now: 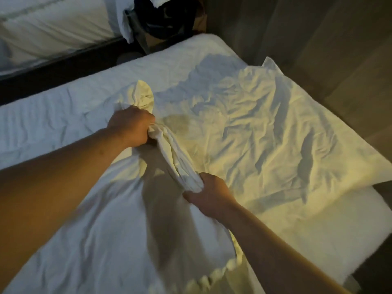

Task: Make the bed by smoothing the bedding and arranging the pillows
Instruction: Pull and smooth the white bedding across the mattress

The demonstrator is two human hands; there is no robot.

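Both bare arms reach out over the bed, which fills most of the view. The left hand is clenched in a fist around a gathered bunch of the white sheet, with a crumpled tuft of cloth sticking up past the knuckles. The right hand is closed as well, gripping the same twisted rope of fabric lower down, so that a tight roll of sheet runs straight between the two fists. Beyond the hands the sheet lies spread and heavily creased across the mattress, one corner poking over the far right edge of the bed. Nearer the camera it hangs loose beneath the forearms, its hem rumpled. A second bed with white bedding stands at upper left, apart from the first across a dark gap. In that gap a dark bag stands open, with pale cloth draped over its rim; what else lies inside is too dark to tell.
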